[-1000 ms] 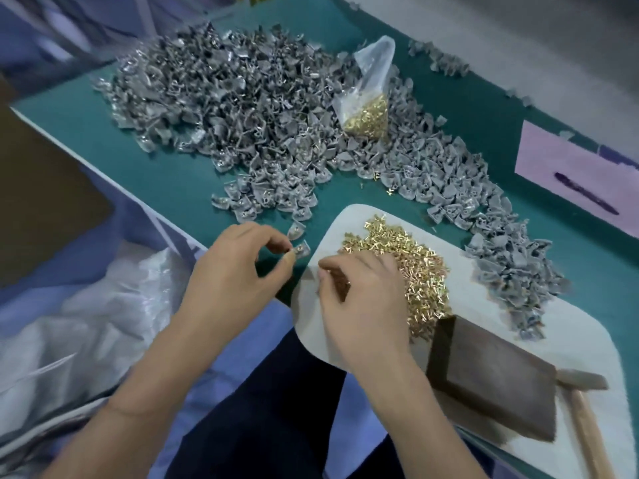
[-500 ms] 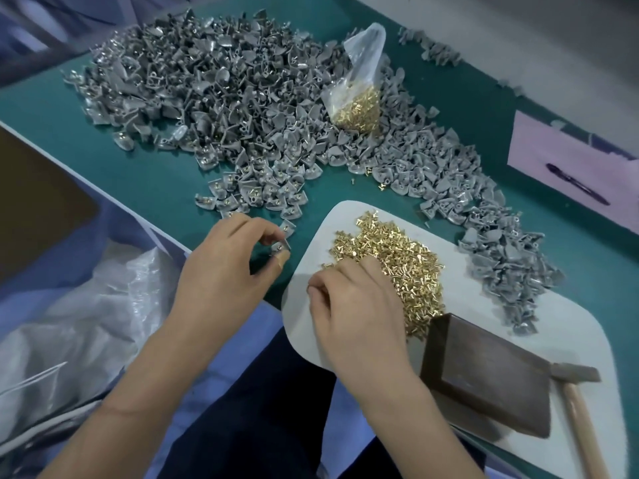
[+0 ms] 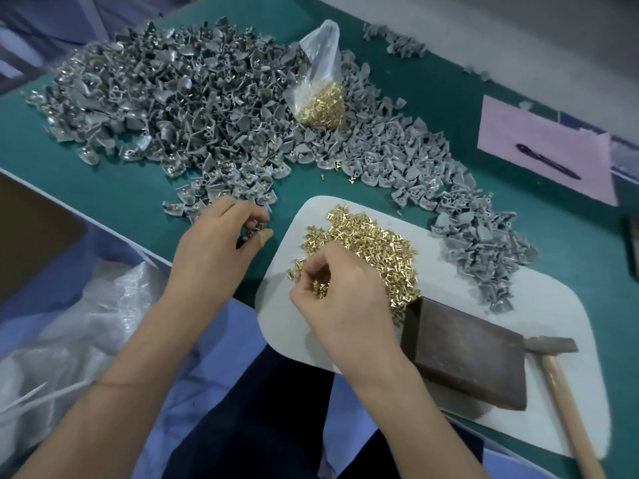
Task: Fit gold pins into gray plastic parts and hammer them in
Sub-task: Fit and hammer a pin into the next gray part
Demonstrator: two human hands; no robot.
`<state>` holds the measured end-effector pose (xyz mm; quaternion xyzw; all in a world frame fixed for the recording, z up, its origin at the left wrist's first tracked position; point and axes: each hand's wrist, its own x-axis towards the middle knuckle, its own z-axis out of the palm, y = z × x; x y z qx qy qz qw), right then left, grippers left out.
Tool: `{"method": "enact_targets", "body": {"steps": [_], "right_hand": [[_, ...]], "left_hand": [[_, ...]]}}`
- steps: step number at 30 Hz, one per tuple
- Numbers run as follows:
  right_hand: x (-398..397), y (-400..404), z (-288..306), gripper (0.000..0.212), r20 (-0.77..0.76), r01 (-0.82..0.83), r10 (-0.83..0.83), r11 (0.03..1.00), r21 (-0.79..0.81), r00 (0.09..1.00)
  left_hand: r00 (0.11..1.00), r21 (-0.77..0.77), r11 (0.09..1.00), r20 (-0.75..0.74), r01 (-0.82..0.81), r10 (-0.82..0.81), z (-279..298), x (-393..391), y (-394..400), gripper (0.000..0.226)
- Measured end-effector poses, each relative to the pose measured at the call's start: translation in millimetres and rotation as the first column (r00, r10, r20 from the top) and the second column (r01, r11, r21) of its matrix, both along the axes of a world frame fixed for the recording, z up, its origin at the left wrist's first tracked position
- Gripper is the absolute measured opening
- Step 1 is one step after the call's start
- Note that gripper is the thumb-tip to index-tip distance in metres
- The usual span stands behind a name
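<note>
From the head camera we look down on a green desk [image 3: 103, 188] with our two bare hands at work near its front edge. Our left hand [image 3: 214, 250] sits just off the near end of the big heap of gray plastic parts [image 3: 193, 108], its fingers curled and its thumb and fingertips pinching one small gray part [image 3: 257, 227] above the desk edge. Our right hand [image 3: 342, 299] rests on the white mat [image 3: 539, 299], fingers curled inward at the near edge of the pile of gold pins [image 3: 373, 247]; a few pins show between thumb and fingers, so it looks clamped on pins, though we cannot tell how many.

The gray parts spread in a wide band across the desk, from far left round to the right of the mat, where a smaller cluster [image 3: 484, 247] spills onto the mat's far corner. A clear plastic bag [image 3: 320, 84] with more gold pins stands among the parts at the back. On the mat, just right of the pin pile, lies a dark block [image 3: 466, 354], and beside it a hammer [image 3: 560, 385] with a wooden handle, its head touching the block's right edge. Farther right on the desk lies a pink sheet [image 3: 539, 133] with a pen [image 3: 548, 161] on it.
</note>
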<state>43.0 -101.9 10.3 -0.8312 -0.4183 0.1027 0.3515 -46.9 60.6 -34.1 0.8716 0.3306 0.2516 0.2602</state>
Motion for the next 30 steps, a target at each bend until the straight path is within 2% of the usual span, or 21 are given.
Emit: {"method": "enact_targets", "body": {"steps": [6, 9, 14, 19, 23, 30], "right_hand": [[6, 2, 3, 0.020, -0.061, 0.003, -0.002, 1.000, 0.003, 0.998], [14, -3, 6, 0.022, -0.059, 0.010, -0.010, 1.000, 0.002, 0.998], [38, -33, 16, 0.022, 0.071, 0.165, -0.176, 0.977, 0.135, 0.982], [69, -98, 26, 0.034, 0.017, 0.358, -0.371, 0.906, 0.226, 0.929], [85, -147, 30, 0.030, -0.099, 0.504, -0.494, 0.852, 0.146, 0.864], [84, -184, 31, 0.020, -0.061, 0.581, -0.579, 0.800, 0.150, 0.813]], "left_hand": [[0.997, 0.085, 0.996, -0.069, -0.012, 0.018, 12, 7, 9, 0.017], [0.996, 0.138, 0.986, -0.010, 0.092, -0.092, 26, 16, -11, 0.018], [0.942, -0.073, 0.942, 0.111, 0.327, -0.318, 38, 41, -53, 0.012], [0.859, -0.122, 0.851, 0.115, 0.510, -0.498, 41, 84, -91, 0.010], [0.826, -0.116, 0.819, 0.040, 0.563, -0.562, 39, 126, -117, 0.008], [0.845, -0.014, 0.862, -0.190, 0.506, -0.499, 33, 193, -140, 0.028]]}}
